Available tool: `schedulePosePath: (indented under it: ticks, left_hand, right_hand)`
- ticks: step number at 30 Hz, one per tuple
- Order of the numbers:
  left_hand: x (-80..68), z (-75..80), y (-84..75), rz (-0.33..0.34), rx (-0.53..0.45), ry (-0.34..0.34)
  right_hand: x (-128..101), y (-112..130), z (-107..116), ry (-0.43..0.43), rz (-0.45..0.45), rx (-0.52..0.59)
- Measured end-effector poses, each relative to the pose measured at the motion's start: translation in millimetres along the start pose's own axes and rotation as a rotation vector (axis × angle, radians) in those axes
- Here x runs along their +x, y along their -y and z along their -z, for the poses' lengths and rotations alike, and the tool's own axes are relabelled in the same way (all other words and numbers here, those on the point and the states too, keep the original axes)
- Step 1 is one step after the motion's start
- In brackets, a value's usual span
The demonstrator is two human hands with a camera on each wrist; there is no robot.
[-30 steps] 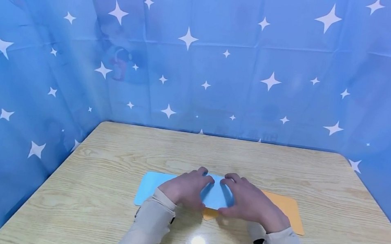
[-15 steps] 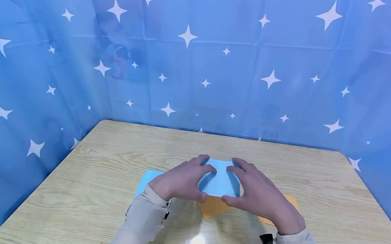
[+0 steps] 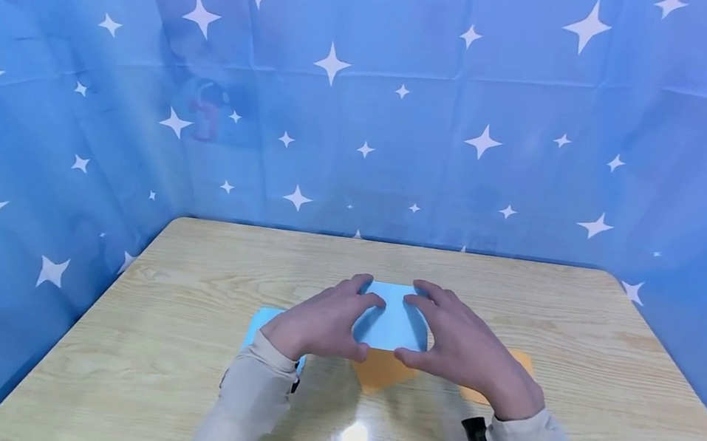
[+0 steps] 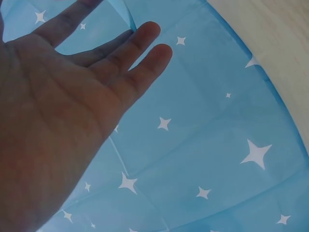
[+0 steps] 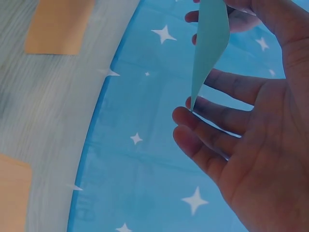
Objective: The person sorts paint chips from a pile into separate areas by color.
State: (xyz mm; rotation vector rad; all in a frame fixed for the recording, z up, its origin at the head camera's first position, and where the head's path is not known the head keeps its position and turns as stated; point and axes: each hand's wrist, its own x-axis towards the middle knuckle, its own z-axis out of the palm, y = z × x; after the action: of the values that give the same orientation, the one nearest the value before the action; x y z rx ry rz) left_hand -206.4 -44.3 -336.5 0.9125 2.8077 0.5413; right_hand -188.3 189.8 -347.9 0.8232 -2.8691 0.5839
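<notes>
Both of my hands hold a light blue sheet (image 3: 393,319), likely paper or thin card, raised over the middle of the table. The left hand (image 3: 327,321) grips its left edge, thumb at the near side and fingers at the far side. Opposite it, the right hand (image 3: 465,343) has the right edge in the same way. Seen nearly edge-on in the right wrist view, the sheet (image 5: 210,43) is thin and slightly bowed. Beneath it on the table lies an orange sheet (image 3: 377,369), partly covered in the head view.
Another blue sheet (image 3: 256,323) lies on the wooden table (image 3: 176,346) at left, partly behind the left forearm. On the right, an orange sheet (image 3: 521,358) shows past the right hand. A blue star-patterned curtain (image 3: 408,108) hangs behind the table's far edge.
Both hands have risen from close to the tabletop, bringing the blue sheet up with them. More of the orange sheet underneath is uncovered. Over the last half second the hands barely move.
</notes>
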Motion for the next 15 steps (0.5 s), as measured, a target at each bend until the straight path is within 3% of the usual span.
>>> schedulePosePath:
  ticks: [9,15]
  left_hand:
    - [-16.7,20.1,23.2,0.023,-0.05,-0.028]
    - [-37.4,35.8,47.8,0.083,-0.053,-0.032]
  right_hand:
    - [28,20,-5,0.001,0.06,0.024]
    - [56,45,-14,0.015,0.083,0.063]
